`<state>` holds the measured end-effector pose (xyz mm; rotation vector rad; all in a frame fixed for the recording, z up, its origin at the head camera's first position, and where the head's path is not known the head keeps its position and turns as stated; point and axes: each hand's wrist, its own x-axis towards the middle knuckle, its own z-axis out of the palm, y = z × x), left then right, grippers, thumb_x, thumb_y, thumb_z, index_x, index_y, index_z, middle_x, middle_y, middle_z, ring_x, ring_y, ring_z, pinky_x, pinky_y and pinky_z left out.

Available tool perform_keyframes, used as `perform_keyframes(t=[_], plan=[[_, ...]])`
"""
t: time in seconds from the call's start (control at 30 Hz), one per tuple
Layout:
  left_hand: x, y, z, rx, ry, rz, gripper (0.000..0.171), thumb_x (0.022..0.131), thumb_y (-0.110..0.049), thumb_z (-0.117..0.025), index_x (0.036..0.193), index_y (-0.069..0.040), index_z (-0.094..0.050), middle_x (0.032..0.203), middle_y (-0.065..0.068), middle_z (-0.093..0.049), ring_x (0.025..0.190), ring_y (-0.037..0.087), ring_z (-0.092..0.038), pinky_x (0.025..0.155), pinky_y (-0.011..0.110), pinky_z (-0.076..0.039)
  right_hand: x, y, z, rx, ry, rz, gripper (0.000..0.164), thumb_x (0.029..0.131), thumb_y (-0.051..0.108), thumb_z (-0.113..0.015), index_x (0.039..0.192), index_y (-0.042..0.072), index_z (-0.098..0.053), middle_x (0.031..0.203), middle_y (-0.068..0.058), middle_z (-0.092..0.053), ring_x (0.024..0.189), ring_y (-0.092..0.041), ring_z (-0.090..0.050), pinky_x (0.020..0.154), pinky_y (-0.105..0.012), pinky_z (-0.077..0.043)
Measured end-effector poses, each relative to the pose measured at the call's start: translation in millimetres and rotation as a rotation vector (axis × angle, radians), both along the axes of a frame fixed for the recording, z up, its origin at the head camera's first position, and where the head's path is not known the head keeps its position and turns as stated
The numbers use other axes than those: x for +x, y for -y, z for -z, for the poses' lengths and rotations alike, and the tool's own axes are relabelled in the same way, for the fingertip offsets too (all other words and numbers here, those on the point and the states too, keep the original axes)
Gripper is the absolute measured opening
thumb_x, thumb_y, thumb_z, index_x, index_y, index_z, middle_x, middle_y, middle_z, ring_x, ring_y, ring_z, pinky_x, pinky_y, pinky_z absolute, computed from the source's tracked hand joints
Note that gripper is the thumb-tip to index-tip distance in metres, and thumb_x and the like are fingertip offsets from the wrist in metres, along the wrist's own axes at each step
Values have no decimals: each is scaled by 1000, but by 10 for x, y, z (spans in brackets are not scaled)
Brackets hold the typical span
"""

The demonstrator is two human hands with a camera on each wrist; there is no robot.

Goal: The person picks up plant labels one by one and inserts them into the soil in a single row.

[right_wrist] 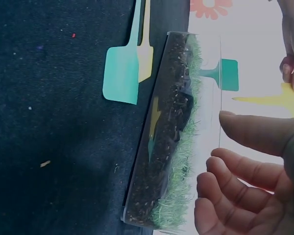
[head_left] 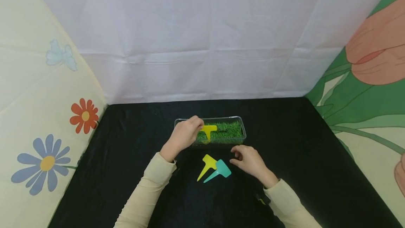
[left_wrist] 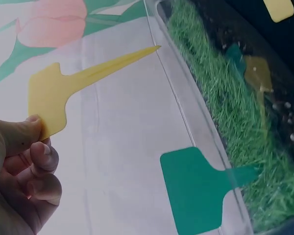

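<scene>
My left hand point(head_left: 184, 133) pinches a T-shaped yellow plant label point(left_wrist: 51, 100) at one edge of its head. The label is held over a clear rectangular planter point(head_left: 244, 134), its pointed stem toward the green grass point(head_left: 232, 129) inside. A green plant label point(left_wrist: 193, 193) stands with its stem in the grass, near one end of the planter. My right hand point(head_left: 251, 160) is at the planter's near right corner, fingers relaxed and holding nothing. In front of the planter, a second yellow label point(head_left: 208, 164) and a teal label point(head_left: 223, 169) lie partly overlapping.
Dark soil point(right_wrist: 174, 98) with pale specks shows through the planter's wall beneath the grass. A black cloth point(head_left: 139, 126) covers the table. White fabric point(head_left: 202, 45) hangs behind, with flower-printed panels point(head_left: 47, 163) at the sides.
</scene>
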<state>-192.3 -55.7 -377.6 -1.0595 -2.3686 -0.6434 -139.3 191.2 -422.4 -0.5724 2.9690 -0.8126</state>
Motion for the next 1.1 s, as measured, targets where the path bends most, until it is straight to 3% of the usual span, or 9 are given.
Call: perform_keyframes(t=[0.27,0.67,1.1], plan=[[-122,79,-18,-1,6,-49,5,90,-5,-55,89,-3,-59,79,6,-55,54,11,-46,51,22,-41,30,-18,40,3,-4,19,23,75,12,-74,94,2,-66,71,2,-54,57,-7,-46,52,-25,-39],[-274,127,92,-17,12,-102,5,89,-3,-56,86,-4,-61,78,7,-57,54,13,-49,51,23,-43,54,-50,68,-9,-17,10,22,76,12,-73,94,2,-66,69,5,-52,55,-5,-45,49,-23,-38],[-344,64,245,-159,-17,-198,7,85,-1,-60,86,-6,-66,76,4,-58,68,17,-56,50,23,-43,57,-67,92,-15,-1,17,22,77,13,-72,94,2,-66,68,5,-51,54,-5,-44,49,-23,-38]])
